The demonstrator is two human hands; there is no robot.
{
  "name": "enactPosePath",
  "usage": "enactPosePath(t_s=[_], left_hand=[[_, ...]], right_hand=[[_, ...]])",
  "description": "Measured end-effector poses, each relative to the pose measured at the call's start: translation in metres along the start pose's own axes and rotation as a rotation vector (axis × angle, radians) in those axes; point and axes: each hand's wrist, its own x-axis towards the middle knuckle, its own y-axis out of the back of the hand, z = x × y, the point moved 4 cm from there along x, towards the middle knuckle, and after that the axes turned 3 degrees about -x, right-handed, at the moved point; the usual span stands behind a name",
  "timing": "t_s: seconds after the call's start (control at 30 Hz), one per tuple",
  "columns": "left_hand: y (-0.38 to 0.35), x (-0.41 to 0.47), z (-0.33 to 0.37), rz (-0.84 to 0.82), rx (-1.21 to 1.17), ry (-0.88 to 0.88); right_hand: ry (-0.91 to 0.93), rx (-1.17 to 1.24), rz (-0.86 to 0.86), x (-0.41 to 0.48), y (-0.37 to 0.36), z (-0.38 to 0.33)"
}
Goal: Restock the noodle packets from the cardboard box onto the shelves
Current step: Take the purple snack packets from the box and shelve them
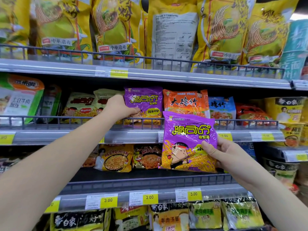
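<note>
With my left fingers (133, 112) gripping the purple packet (143, 100) on the middle shelf (50, 136) and my right fingers (210, 148) pinching a second packet (186, 135) in front of it, that slick corner pinch could slip.

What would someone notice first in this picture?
The right hand holds a bright purple noodle packet up in front of the middle shelf, while the left hand grips a matching purple packet standing on that shelf beside an orange packet. Above, big yellow noodle bags line the top shelf.
</note>
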Motion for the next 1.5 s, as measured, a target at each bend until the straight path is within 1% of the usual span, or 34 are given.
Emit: enactPosePath(t_s=[0.1, 0.3, 0.37, 0.5, 0.6, 0.67, 0.8, 0.9, 1.03, 1.1, 1.17, 1.23, 1.5], left_hand=[[0.003, -0.002, -0.006, 0.042, 0.074, 0.012], [0.013, -0.005, -0.016, 0.069, 0.074, 0.028], [0.020, -0.011, -0.015, 0.090, 0.040, -0.008], [0.032, -0.030, -0.008, 0.165, -0.073, -0.177], [0.034, -0.040, -0.007, 0.103, -0.143, -0.198], [0.032, -0.043, -0.010, 0.016, -0.170, -0.171], [0.033, -0.056, -0.006, -0.127, -0.328, -0.094], [0.037, -0.061, -0.007, -0.162, -0.335, -0.087], [0.038, -0.057, -0.014, -0.210, -0.427, -0.037], [0.038, -0.051, -0.016, -0.183, -0.472, -0.010], [0.041, -0.045, -0.015, -0.140, -0.493, 0.012], [0.042, -0.037, -0.015, -0.082, -0.402, 0.006], [0.032, -0.002, -0.012, 0.065, -0.296, -0.040]], right_hand=[[-0.009, -0.012, -0.009, 0.000, -0.003, -0.004], [-0.010, 0.000, -0.023, 0.006, -0.016, -0.014], [-0.006, 0.003, -0.030, 0.011, -0.023, -0.019], [0.017, -0.021, -0.050, 0.027, -0.043, -0.030], [0.042, -0.008, -0.054, 0.045, -0.058, -0.040], [0.057, 0.008, -0.058, 0.056, -0.068, -0.049], [0.063, -0.001, -0.065, 0.077, -0.084, -0.067], [0.054, -0.003, -0.048, 0.090, -0.094, -0.074], [0.009, -0.042, 0.056, 0.106, -0.100, -0.076], [-0.023, -0.027, 0.095, 0.113, -0.100, -0.074], [-0.022, -0.066, 0.136, 0.117, -0.099, -0.079], [-0.005, -0.112, 0.170, 0.120, -0.098, -0.086], [0.134, -0.467, 0.332, 0.128, -0.097, -0.118]])
